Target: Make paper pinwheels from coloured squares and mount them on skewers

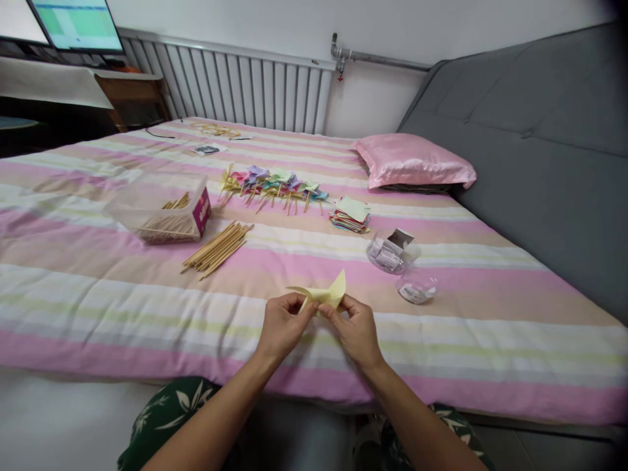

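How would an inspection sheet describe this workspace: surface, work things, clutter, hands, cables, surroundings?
Surface: pink-and-white striped fabric bedspread, creased.
Work things: curled pale yellow paper; coloured paper pinwheels; coloured paper squares, stacked; thin wooden sticks; clear rectangular plastic tub holding sticks.
Clutter: two clear round plastic pieces; small dark flat item, unidentifiable.
Hands: left hand and right hand pinch the curled paper.
Cables: thin black cable; yellowish loops, unclear.
Surroundings: grey padded headboard, pink satin pillow, white metal radiator.

Sticks [216, 250] and two perhaps touching tubs [417, 286] flank open bedspread [294, 255] beyond the paper [324, 296].
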The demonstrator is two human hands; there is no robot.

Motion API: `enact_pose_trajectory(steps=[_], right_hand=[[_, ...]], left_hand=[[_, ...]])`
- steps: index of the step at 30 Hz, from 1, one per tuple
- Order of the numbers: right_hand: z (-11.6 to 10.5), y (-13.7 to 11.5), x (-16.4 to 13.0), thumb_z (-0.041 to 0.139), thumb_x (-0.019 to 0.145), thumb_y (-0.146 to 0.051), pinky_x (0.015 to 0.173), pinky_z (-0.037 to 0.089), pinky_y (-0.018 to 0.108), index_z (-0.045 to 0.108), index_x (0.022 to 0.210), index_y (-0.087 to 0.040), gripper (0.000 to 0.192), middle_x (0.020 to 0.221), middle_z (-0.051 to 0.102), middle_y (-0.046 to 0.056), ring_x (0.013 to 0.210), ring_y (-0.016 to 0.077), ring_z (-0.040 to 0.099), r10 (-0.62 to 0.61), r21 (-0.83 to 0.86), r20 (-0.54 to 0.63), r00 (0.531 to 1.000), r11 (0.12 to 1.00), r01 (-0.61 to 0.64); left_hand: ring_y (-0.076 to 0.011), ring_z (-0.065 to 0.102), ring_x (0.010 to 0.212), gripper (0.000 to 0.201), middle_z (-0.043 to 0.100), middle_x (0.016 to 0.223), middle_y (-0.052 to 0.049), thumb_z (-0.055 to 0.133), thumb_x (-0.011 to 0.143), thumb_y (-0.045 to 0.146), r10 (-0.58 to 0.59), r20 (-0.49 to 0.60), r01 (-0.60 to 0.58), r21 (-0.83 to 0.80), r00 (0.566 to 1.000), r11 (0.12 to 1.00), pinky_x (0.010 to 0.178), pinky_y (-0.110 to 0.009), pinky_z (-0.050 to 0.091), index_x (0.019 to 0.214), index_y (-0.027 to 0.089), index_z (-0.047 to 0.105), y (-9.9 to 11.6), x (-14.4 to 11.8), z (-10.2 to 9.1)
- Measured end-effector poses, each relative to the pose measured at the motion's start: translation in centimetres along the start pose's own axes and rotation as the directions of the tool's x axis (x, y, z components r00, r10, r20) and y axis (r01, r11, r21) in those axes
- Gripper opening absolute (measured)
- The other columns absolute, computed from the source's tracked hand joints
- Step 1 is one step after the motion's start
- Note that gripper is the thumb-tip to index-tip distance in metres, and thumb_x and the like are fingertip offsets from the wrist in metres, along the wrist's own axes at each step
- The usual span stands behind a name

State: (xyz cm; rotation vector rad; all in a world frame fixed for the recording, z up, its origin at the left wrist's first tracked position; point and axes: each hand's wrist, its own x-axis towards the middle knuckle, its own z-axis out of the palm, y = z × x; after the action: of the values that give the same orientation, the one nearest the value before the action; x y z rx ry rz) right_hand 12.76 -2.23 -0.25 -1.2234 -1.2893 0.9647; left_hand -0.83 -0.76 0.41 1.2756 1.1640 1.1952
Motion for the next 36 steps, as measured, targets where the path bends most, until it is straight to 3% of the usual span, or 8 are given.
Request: enact_pose_trajectory(steps=[16,30,36], right_hand=[[0.0,0.6,0.1,0.065,0.074,-0.040,0.066,0.046,0.029,0.070,0.088,-0.015,0.029,0.079,0.070,0.005,0.069,0.0172,0.059,0.007,-0.016,0.006,1.000,1.000,-0.007],[-0.2,0.6,0.3,0.067,0.073,-0.038,0.068,0.047,0.029,0.071,0.089,-0.016,0.028,0.082,0.071,0.006,0.073,0.0185,0.061,0.030,0.092,0.042,0.999,0.995,-0.033],[-0.1,0.9,0.2,0.067,0.074,-0.035,0.080,0.047,0.033,0.069,0.091,-0.017,0.025,0.088,0.071,0.006,0.084,0.0207,0.063,0.040,0.182,0.072,0.997,0.982,-0.052]], left_hand=[[-0.0091,0.044,0.048,0.022,0.052,0.049,0.001,0.067,0.067,0.028,0.126,-0.033,-0.120,0.132,0.992,0.984,0.046,-0.020,0.032,0.050,0.015,0.060,0.9,-0.2,-0.2],[-0.0077,0.044,0.048,0.020,0.054,0.052,0.002,0.073,0.061,0.028,-0.033,-0.029,0.032,-0.058,0.999,0.998,0.045,-0.018,0.031,0.055,0.013,0.061,0.3,0.2,0.2],[-0.0098,0.053,0.053,0.014,0.062,0.058,-0.001,0.070,0.065,0.025,0.009,-0.011,-0.010,-0.038,1.000,0.999,0.051,-0.019,0.038,0.062,0.013,0.066,0.5,-0.1,0.2]])
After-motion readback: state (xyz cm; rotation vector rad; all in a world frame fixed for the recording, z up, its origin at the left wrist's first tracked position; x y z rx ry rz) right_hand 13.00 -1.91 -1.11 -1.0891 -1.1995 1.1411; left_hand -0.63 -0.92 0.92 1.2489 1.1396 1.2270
